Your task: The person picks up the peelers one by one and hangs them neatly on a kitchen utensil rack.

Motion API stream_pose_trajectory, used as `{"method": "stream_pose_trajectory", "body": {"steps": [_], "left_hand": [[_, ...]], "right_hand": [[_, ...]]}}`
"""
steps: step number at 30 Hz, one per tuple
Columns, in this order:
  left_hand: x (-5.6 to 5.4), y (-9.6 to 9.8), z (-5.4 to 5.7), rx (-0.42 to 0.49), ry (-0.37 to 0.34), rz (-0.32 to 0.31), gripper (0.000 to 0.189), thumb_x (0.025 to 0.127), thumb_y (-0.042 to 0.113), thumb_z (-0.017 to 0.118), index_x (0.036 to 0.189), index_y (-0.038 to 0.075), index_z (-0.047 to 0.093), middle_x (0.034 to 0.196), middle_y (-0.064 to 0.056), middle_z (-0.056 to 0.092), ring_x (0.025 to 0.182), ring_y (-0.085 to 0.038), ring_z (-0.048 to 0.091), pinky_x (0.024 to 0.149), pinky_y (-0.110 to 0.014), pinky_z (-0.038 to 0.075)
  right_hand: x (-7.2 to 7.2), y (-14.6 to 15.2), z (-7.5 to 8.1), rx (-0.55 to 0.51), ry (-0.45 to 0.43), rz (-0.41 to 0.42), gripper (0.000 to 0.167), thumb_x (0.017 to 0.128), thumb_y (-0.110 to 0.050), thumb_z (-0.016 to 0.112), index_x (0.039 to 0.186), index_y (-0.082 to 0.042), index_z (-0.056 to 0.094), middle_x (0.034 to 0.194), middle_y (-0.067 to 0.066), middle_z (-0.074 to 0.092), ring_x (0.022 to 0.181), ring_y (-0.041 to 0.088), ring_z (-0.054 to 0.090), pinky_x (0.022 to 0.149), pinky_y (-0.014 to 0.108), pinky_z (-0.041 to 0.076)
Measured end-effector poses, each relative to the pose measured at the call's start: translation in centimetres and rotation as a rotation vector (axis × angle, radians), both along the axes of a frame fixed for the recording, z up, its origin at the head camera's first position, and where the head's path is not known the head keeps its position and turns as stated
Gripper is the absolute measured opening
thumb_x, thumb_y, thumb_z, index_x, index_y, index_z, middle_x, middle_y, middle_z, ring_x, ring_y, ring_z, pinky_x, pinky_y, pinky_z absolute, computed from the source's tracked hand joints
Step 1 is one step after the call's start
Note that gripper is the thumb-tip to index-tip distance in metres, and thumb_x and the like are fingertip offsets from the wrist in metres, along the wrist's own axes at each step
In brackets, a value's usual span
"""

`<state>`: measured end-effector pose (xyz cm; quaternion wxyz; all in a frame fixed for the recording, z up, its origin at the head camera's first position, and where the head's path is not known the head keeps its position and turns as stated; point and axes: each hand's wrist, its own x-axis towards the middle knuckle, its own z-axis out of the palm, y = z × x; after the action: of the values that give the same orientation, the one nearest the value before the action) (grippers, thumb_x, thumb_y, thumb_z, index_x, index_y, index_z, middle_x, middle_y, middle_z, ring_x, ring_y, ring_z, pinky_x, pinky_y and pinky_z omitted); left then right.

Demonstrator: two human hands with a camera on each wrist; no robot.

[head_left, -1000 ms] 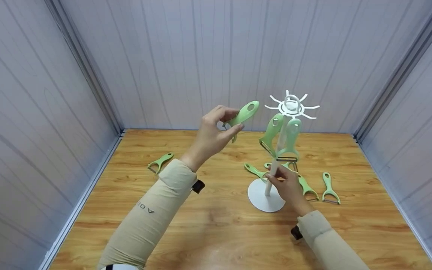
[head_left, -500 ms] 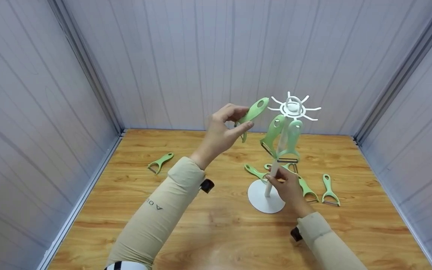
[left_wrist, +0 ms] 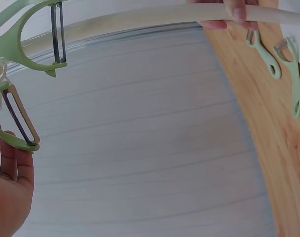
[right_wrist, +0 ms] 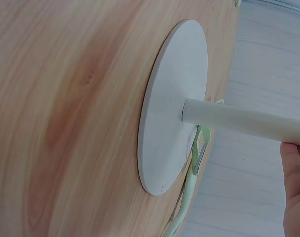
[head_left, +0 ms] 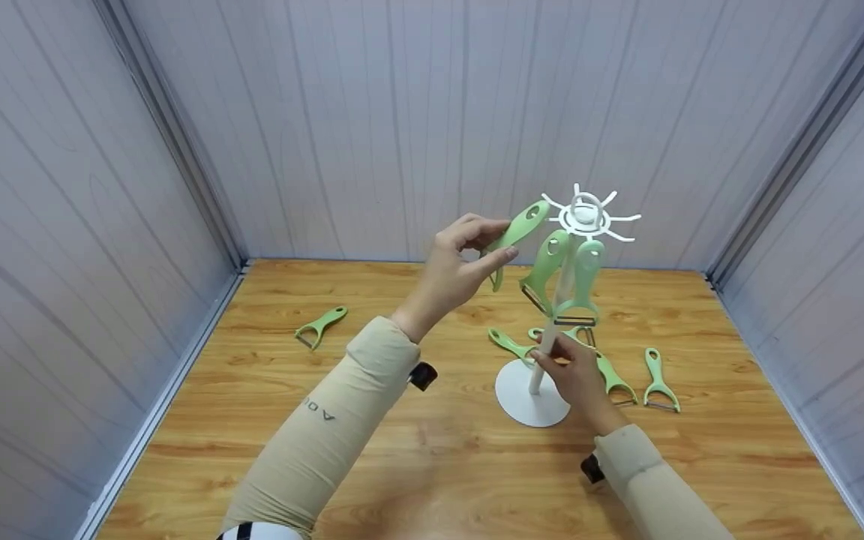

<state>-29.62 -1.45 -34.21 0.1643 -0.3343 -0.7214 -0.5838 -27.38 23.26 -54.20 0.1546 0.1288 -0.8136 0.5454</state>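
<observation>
My left hand (head_left: 466,259) pinches a green vegetable peeler (head_left: 523,225), handle up, with the holed end right at a hook of the white rack (head_left: 586,217). In the left wrist view the blade of this held peeler (left_wrist: 21,116) shows above my fingers. Lower down, my right hand (head_left: 578,375) grips the pole of the stand (right_wrist: 243,119), above its round white base (right_wrist: 174,108). Two peelers hang from the rack's front hooks, a left one (head_left: 546,270) and a right one (head_left: 586,277).
Several more green peelers lie on the wooden table (head_left: 432,450): one at the left (head_left: 321,326), one at the right (head_left: 658,381), and others around the stand's base, partly behind my right hand. Pale panelled walls (head_left: 402,112) enclose the back and sides.
My left hand has moved right with the peeler, bringing its holed end from left of the rack up to a hook. My right hand stays on the pole.
</observation>
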Motion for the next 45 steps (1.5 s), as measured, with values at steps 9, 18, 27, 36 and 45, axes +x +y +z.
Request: {"method": "stream_pose_trajectory", "body": {"steps": [9, 18, 27, 36, 45], "left_hand": [[0.1, 0.8, -0.5, 0.027, 0.012, -0.016, 0.03, 0.099, 0.008, 0.08, 0.127, -0.004, 0.076, 0.11, -0.017, 0.071, 0.094, -0.005, 0.061, 0.086, -0.024, 0.054], [0.6, 1.4, -0.9, 0.04, 0.054, -0.017, 0.029, 0.1, 0.008, 0.079, 0.125, -0.005, 0.076, 0.11, -0.018, 0.072, 0.094, -0.015, 0.065, 0.086, -0.025, 0.055], [1.3, 2.4, -1.4, 0.047, 0.065, -0.037, 0.029, 0.097, 0.008, 0.082, 0.122, -0.003, 0.074, 0.107, -0.017, 0.073, 0.095, -0.022, 0.066, 0.087, -0.033, 0.057], [2.0, 3.9, -2.0, 0.045, 0.066, -0.028, 0.029, 0.097, 0.01, 0.083, 0.12, -0.003, 0.072, 0.102, -0.015, 0.073, 0.09, -0.005, 0.061, 0.085, -0.032, 0.06], [2.6, 5.2, -2.4, 0.076, 0.176, -0.011, 0.025, 0.095, 0.007, 0.084, 0.114, -0.004, 0.072, 0.1, -0.015, 0.074, 0.086, -0.019, 0.067, 0.082, -0.027, 0.059]], "right_hand": [[0.0, 0.0, 0.2, -0.011, -0.017, 0.004, 0.014, 0.099, -0.004, 0.078, 0.113, -0.002, 0.078, 0.101, 0.014, 0.08, 0.088, 0.003, 0.071, 0.077, 0.017, 0.06], [0.1, -0.1, 0.4, 0.014, 0.001, -0.024, 0.015, 0.098, -0.001, 0.079, 0.112, 0.001, 0.077, 0.102, 0.017, 0.08, 0.088, 0.007, 0.072, 0.075, 0.016, 0.059], [-0.1, 0.1, 0.3, -0.035, 0.034, 0.024, 0.014, 0.098, -0.001, 0.079, 0.112, 0.0, 0.077, 0.1, 0.017, 0.08, 0.086, 0.002, 0.071, 0.075, 0.015, 0.059], [-0.2, 0.1, 0.1, -0.055, 0.048, 0.012, 0.016, 0.096, 0.001, 0.08, 0.111, -0.001, 0.077, 0.1, 0.019, 0.081, 0.085, 0.002, 0.071, 0.073, 0.013, 0.058], [-0.3, 0.4, 0.3, -0.028, 0.037, -0.002, 0.013, 0.097, -0.002, 0.081, 0.109, -0.003, 0.077, 0.099, 0.014, 0.081, 0.084, 0.003, 0.071, 0.073, 0.015, 0.059]]}}
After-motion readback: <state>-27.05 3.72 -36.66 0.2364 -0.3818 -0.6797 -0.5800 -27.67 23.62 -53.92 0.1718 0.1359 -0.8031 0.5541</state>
